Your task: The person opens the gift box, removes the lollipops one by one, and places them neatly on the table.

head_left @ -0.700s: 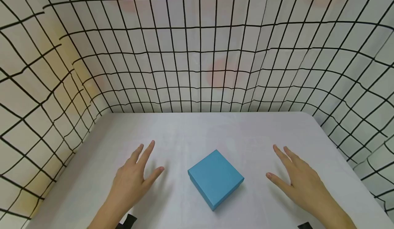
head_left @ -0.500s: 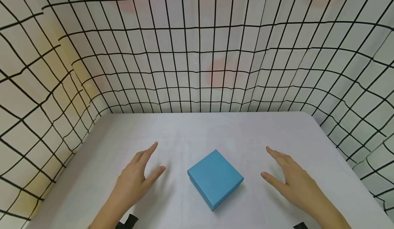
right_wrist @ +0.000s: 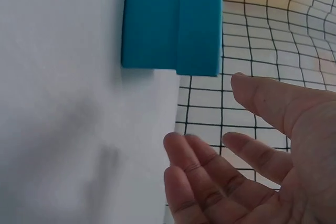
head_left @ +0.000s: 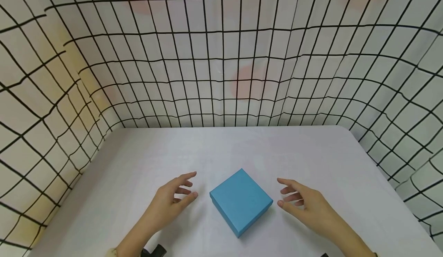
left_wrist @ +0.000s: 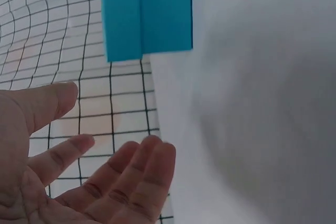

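A blue square box [head_left: 241, 201] with a lid sits on the white table, one corner toward the front. To its left hovers my left hand [head_left: 169, 201], fingers loosely bent and thumb apart, holding nothing. My right hand [head_left: 309, 205] is on the other side, close to the box's right corner but not gripping it. The left wrist view shows the box [left_wrist: 147, 14] beyond the thumb, with a seam between lid and base. In the right wrist view, the box [right_wrist: 173, 22] stands apart from the relaxed fingers [right_wrist: 202, 182].
The white tabletop [head_left: 166, 145] reaches back to a pale wall with a black grid [head_left: 223, 59]. Similar gridded walls rise at the left [head_left: 41, 118] and right. Dark wrist straps show at the bottom edge.
Both hands have moved inward toward the box from either side, the right one farther. Their fingers have bent from a more spread pose. The box stays in place.
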Tool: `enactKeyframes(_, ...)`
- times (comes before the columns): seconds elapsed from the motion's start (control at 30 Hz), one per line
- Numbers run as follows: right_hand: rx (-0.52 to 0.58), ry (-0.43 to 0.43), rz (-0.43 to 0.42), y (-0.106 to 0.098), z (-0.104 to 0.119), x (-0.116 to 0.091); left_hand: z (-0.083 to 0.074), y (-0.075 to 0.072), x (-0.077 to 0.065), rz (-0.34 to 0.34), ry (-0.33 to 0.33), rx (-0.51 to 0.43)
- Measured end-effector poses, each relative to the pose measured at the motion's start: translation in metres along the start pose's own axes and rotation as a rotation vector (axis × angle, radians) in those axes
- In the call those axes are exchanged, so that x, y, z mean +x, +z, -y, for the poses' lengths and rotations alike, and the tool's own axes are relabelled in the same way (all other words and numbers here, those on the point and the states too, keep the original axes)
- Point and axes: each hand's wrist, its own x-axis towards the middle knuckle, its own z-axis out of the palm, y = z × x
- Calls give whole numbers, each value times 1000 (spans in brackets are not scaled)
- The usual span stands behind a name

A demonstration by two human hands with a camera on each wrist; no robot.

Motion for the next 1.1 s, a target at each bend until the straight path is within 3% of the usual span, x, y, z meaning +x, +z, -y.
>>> enactKeyframes(0.2, 124, 6, 19, 11, 2, 0, 3, 13, 1, 63, 1, -99)
enactKeyframes(0.53, 216, 43, 4, 27, 0, -1, 6, 30, 2, 105, 17, -255)
enactKeyframes(0.83, 242, 63, -21, 34, -2, 0, 4, 41, 6, 89, 11, -361)
enactKeyframes(1.1, 235, 63, -23, 36, -6, 1, 3, 45, 7, 69, -12, -394)
